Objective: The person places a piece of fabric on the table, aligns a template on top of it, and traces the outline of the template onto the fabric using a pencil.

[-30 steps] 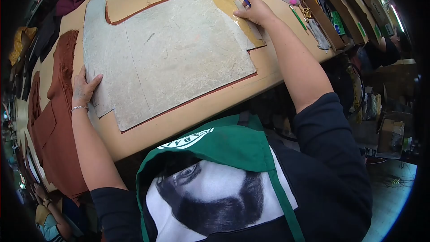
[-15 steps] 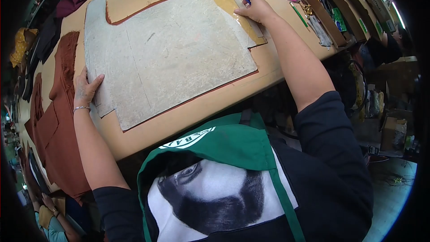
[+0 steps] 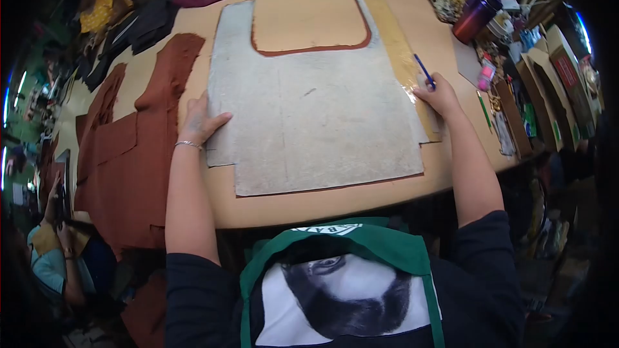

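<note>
A large grey cardboard pattern [image 3: 322, 109] with a deep neckline cut-out lies flat on rust-brown fabric [image 3: 309, 51], which shows as a thin rim along its edges. Yellow tape [image 3: 394, 35] covers the pattern's right strip. At the left edge, my left hand [image 3: 201, 122] grips the pattern, thumb on top; its other fingers are partly hidden along the side. My right hand [image 3: 440, 96] rests at the right edge on the taped strip. Its fingers are closed around a blue pen [image 3: 423, 71], which points up and away from the pattern.
Cut rust-brown fabric pieces [image 3: 122, 154] lie on the table at left. On the right are a green pencil [image 3: 484, 111], cardboard boxes [image 3: 548, 84] and a purple bottle [image 3: 478, 16]. Dark cloth [image 3: 151, 22] lines the far side. Another person's arm [image 3: 69, 258] is at lower left.
The view has turned and shifted, so the pattern sits more squarely and more of the far table shows. Both hands keep their places at the pattern's edges; the pen stays in my right hand.
</note>
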Demonstrator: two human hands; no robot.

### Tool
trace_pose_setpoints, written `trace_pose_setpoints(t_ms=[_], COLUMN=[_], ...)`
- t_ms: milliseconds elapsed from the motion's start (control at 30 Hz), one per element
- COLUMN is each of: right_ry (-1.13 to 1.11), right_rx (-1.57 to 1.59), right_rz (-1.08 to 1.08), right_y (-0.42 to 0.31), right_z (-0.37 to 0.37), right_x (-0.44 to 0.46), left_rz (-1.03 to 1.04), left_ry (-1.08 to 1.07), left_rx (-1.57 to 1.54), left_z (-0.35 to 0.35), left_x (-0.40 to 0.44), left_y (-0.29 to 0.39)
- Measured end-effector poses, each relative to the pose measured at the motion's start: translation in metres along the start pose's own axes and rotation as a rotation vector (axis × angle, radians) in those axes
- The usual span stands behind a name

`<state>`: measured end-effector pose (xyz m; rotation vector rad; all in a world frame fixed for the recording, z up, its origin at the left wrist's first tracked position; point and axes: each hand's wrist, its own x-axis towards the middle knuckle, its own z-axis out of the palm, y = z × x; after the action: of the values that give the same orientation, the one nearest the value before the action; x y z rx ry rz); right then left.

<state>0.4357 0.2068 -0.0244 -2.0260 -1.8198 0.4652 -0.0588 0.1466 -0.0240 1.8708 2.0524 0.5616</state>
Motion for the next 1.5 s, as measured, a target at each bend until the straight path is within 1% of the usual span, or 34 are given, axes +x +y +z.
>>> trace_pose_setpoints(t_ms=[200,300,533,633,733,833,933,1033,1133,1500], right_ry=[0.029,0.033,0.021,0.024,0.023,0.025,0.018,0.022,0.015,0.071], right_rx=[0.107,0.136,0.162,0.156,0.149,0.155,0.157,0.131,0.143,0.086], right_rz=[-0.015,-0.012,0.026,0.006,-0.007,-0.003,-0.001,-0.019,-0.032,-0.031], right_y=[0.006,0.006,0.003,0.008,0.012,0.015,0.012,0.014,0.019,0.01], right_z=[0.006,0.006,0.005,0.007,0.008,0.009,0.008,0.009,0.011,0.01], right_x=[0.001,-0.001,-0.002,0.0,0.003,0.004,0.003,0.004,0.005,0.002], left_rz=[-0.002,-0.002,0.008,-0.051,-0.076,-0.18,-0.223,-0.152,-0.151,-0.133], left_ry=[-0.037,-0.026,0.079,0.058,0.096,0.057,0.0,0.104,0.071,0.099], left_rx=[0.024,-0.056,-0.175,-0.042,0.142,0.203,0.148,0.311,0.269,0.281], left_z=[-0.003,-0.001,0.007,0.007,0.01,0.011,0.01,0.027,0.029,0.031], left_x=[-0.002,-0.003,-0.011,-0.013,-0.017,-0.023,-0.034,-0.04,-0.039,-0.039], left_y=[0.002,-0.002,-0.005,0.0,0.008,0.026,0.036,0.026,0.022,0.021])
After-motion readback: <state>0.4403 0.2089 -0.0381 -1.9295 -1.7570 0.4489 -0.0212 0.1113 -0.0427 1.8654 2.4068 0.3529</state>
